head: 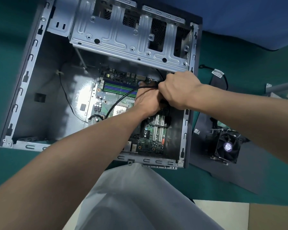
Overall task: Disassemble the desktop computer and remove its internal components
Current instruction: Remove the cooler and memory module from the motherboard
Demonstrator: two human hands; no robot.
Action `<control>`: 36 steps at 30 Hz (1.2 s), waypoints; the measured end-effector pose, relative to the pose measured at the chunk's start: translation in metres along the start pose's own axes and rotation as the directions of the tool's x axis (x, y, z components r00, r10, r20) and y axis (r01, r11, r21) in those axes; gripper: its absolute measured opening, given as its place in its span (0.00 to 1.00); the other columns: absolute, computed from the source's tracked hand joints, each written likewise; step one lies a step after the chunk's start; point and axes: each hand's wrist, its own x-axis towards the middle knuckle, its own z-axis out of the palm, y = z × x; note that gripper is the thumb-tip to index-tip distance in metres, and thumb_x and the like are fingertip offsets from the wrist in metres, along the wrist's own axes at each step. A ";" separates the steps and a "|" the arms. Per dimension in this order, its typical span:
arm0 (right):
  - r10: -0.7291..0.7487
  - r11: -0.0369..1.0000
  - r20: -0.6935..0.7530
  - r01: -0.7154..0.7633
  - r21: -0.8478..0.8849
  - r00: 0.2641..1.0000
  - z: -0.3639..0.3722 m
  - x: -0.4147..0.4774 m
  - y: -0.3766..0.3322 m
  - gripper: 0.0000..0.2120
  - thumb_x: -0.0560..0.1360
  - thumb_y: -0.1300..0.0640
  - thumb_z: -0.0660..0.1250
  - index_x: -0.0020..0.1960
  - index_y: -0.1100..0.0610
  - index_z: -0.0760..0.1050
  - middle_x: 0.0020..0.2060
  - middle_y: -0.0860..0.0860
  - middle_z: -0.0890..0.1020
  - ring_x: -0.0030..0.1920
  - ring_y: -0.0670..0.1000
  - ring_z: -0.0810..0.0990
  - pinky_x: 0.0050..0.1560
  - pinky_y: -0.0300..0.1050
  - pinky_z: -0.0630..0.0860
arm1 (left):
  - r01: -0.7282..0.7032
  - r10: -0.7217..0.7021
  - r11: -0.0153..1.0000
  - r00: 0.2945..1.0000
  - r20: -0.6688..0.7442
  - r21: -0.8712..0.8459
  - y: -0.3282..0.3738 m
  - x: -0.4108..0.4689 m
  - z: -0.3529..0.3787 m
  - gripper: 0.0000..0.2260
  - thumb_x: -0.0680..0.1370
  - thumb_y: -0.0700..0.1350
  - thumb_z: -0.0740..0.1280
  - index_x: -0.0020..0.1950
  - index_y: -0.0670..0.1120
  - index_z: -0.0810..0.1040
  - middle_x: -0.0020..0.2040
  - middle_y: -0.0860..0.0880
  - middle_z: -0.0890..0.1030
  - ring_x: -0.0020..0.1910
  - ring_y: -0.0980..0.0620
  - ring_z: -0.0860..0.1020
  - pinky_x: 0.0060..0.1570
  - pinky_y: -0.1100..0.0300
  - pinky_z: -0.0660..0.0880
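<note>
**While a black cable (123, 98) is gripped inside the opened desktop case (23, 80)**

Where a grey-clad lap (140, 196) fills the bottom centre of the frame, two bare forearms are stretched forward into the case, which is laid open on the green worktop (239, 60). Just right of centre the right hand (178, 90) is curled tightly round the cable. The left hand (148, 100) is tucked beneath it over the motherboard (150, 140), fingers hidden, so its grip cannot be told. At lower right a cooler fan (228, 146) is set beside the case. Farther up, a metal drive cage (115, 44) is seen.
</note>
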 end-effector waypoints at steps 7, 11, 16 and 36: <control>0.068 0.964 -0.147 -0.027 0.266 0.987 -0.002 -0.018 0.002 0.06 0.71 0.62 0.61 0.46 0.58 0.75 0.45 0.59 0.80 0.46 0.63 0.78 0.36 0.48 0.67 | 0.014 -0.015 0.999 1.000 0.021 0.042 0.001 0.002 0.002 0.09 0.69 0.45 0.64 0.31 0.49 0.65 0.41 0.43 0.83 0.44 0.42 0.79 0.44 0.54 0.68; 0.295 0.787 -0.252 -0.085 0.610 0.922 -0.008 -0.040 0.019 0.05 0.71 0.57 0.67 0.46 0.54 0.78 0.43 0.55 0.81 0.46 0.59 0.78 0.45 0.51 0.76 | -0.013 0.009 0.989 0.999 0.031 0.147 0.000 0.005 0.008 0.06 0.73 0.46 0.68 0.47 0.46 0.77 0.47 0.45 0.82 0.50 0.42 0.79 0.50 0.52 0.71; 0.642 0.370 -0.207 -0.062 0.927 0.738 -0.003 -0.073 0.028 0.02 0.71 0.55 0.73 0.43 0.51 0.80 0.34 0.45 0.80 0.37 0.46 0.78 0.47 0.43 0.75 | -0.014 -0.001 0.987 0.996 0.092 0.163 0.004 0.006 0.015 0.06 0.77 0.44 0.67 0.53 0.49 0.79 0.50 0.51 0.79 0.46 0.50 0.77 0.45 0.58 0.71; 0.861 -0.432 0.284 0.314 0.845 0.421 0.048 -0.129 0.009 0.03 0.72 0.64 0.72 0.41 0.58 0.80 0.32 0.50 0.78 0.33 0.43 0.75 0.34 0.35 0.75 | 0.131 -0.138 0.979 0.990 0.041 0.155 0.013 0.000 0.012 0.07 0.78 0.41 0.63 0.45 0.53 0.70 0.50 0.52 0.79 0.40 0.52 0.71 0.44 0.60 0.62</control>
